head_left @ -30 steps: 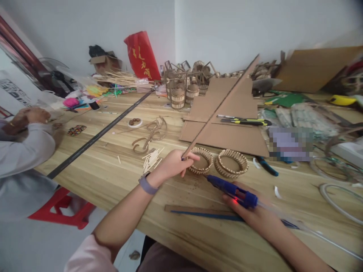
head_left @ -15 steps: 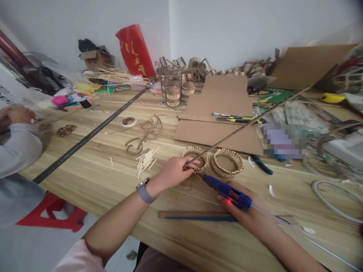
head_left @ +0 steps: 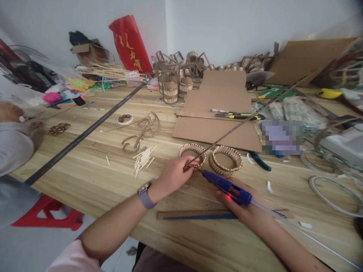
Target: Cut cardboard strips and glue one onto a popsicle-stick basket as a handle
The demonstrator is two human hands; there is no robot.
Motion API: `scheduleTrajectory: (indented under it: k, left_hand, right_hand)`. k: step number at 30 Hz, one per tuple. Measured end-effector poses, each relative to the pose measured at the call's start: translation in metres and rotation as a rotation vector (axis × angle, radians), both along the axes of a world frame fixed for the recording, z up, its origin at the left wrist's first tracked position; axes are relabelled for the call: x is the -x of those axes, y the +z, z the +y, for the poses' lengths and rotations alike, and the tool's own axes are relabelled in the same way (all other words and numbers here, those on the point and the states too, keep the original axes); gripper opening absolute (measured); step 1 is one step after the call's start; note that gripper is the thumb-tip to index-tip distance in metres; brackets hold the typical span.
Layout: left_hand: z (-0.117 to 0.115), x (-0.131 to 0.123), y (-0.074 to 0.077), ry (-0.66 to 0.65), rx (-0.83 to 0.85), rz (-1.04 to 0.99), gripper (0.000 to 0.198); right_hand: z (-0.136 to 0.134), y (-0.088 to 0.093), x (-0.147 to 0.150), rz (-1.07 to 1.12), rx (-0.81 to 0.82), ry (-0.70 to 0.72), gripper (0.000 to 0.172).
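My left hand (head_left: 176,173) pinches the near end of a long thin brown strip (head_left: 235,130), which slants up to the right. Its fingertips are at the near side of a ring of short sticks (head_left: 188,148). My right hand (head_left: 246,200) is wrapped round a blue glue gun (head_left: 224,185) with a red light lit; its nozzle points at my left fingertips. A second stick ring (head_left: 226,160) lies just right of the first. Loose pale sticks (head_left: 144,160) lie left of my left hand.
Brown cardboard (head_left: 217,130) lies behind the rings with a cutter (head_left: 239,116) on it. Small baskets (head_left: 171,92) stand at the back. Blue-handled pliers (head_left: 262,162) are to the right. Another person's arm (head_left: 14,143) rests at the left edge, and a ruler (head_left: 195,215) lies near the front.
The view has shifted slightly, moving most things a little left and up. Both hands keep their holds, and the nozzle stays close to the left fingertips.
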State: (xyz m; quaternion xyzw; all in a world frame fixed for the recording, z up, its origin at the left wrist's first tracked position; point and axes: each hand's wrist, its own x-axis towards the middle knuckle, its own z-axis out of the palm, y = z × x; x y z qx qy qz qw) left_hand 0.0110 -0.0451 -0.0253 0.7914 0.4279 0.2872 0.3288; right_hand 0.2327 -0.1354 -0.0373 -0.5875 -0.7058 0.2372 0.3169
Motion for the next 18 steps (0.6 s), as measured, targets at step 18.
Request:
scheduleTrajectory:
  k: [18]
  left_hand:
    - [0.0015,0.0007,-0.0036,-0.017,-0.015,0.014,0.027]
  right_hand:
    - [0.0042,0.0038,0.0012,-0.058,-0.006,0.035,0.026]
